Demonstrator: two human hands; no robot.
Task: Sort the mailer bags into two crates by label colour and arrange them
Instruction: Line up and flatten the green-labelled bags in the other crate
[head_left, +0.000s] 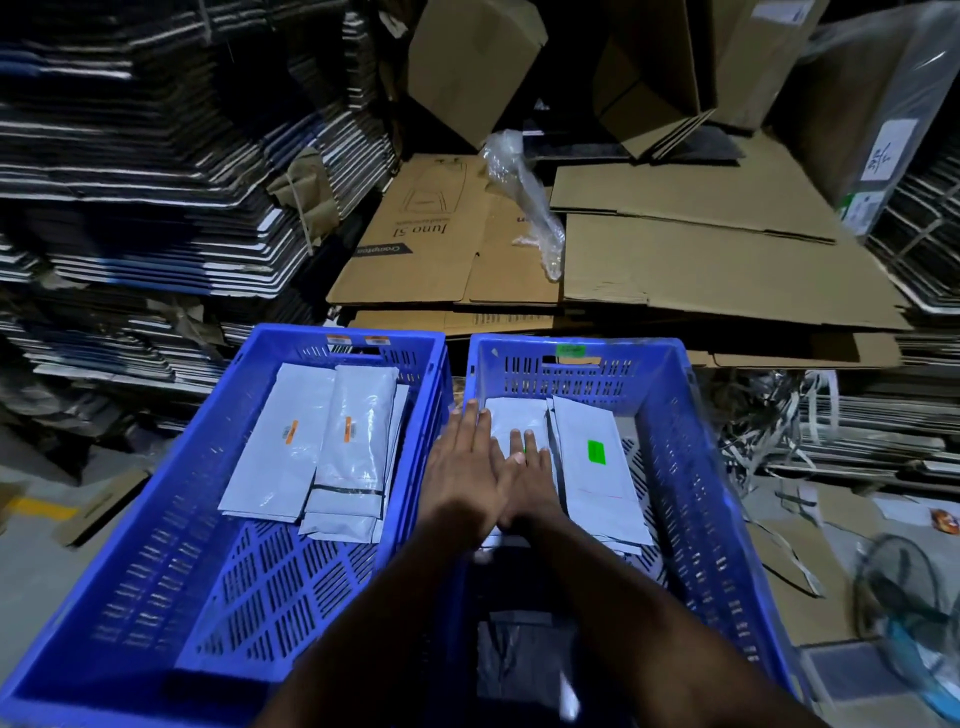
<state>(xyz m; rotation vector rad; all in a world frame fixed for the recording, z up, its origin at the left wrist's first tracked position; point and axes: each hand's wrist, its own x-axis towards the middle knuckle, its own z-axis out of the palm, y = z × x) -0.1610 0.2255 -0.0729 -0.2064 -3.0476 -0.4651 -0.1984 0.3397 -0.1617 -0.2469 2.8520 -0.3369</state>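
Head view: your left hand (462, 462) and right hand (524, 478), fingers straight, press a mailer bag (514, 421) flat inside the green-tagged crate (675, 415); next, square it against the green-labelled bag (597, 457) beside it.

Flattened cardboard box (441, 228) behind crates: "Juno 5l" printed upside down, "Crompton" on dark band below it. White sheet (888, 150) on wrapped carton, far right: handwritten digits, unreadable. Orange labels (291, 432) on mailers in left crate: barcodes, too small to read. Green label (596, 452): no legible print.
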